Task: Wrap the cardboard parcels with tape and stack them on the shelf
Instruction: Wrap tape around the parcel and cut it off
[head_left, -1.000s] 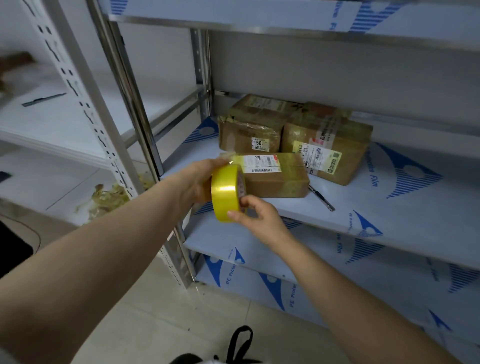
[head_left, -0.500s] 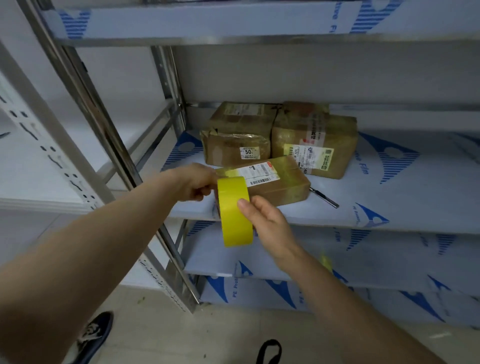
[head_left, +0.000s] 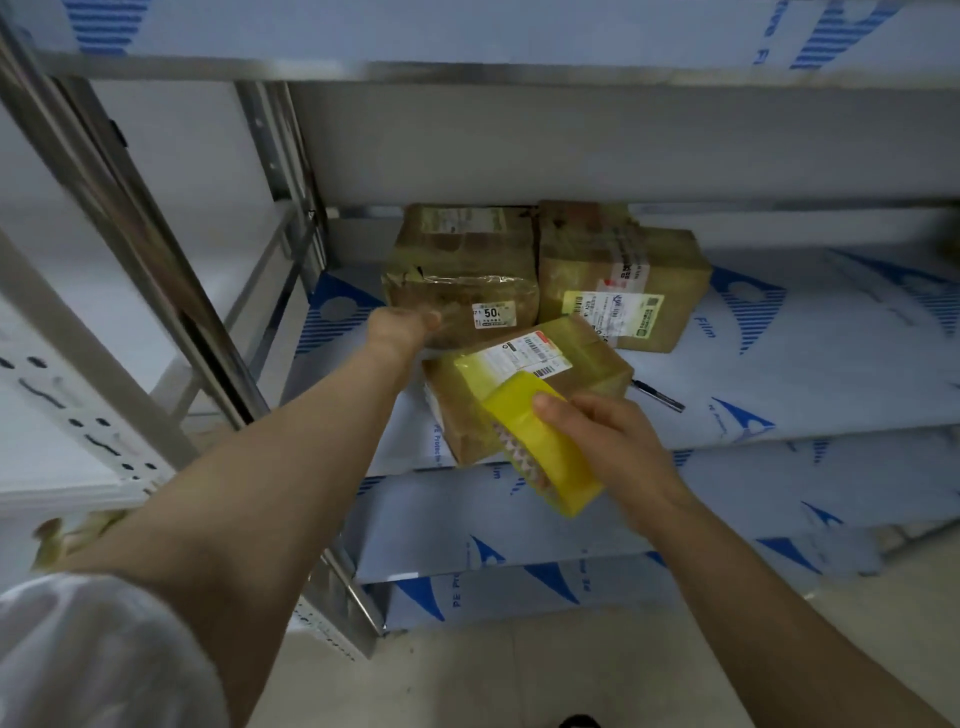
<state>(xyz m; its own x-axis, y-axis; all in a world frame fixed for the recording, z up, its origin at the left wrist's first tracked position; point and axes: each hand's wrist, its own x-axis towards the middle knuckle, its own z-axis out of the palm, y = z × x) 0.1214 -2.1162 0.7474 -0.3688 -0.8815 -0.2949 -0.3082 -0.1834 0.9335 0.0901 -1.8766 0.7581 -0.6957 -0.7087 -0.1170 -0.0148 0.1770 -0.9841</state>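
Three cardboard parcels on the middle shelf (head_left: 831, 423): front parcel (head_left: 587, 364) skewed at the front edge, back-left parcel (head_left: 462, 270) and back-right parcel (head_left: 618, 270) side by side behind. Right grip (head_left: 608, 441) curled round the yellow tape roll (head_left: 543, 457), just in front of the front parcel. Left grip (head_left: 402, 330) curled beside the back-left parcel, blurred; cannot tell whether pinching tape. Risk: tug the tape too hard and drag the front parcel off the edge. Readable: "50" on the back-left label (head_left: 493, 314); "Film" and "PE" on the shelf sheeting (head_left: 779, 374).
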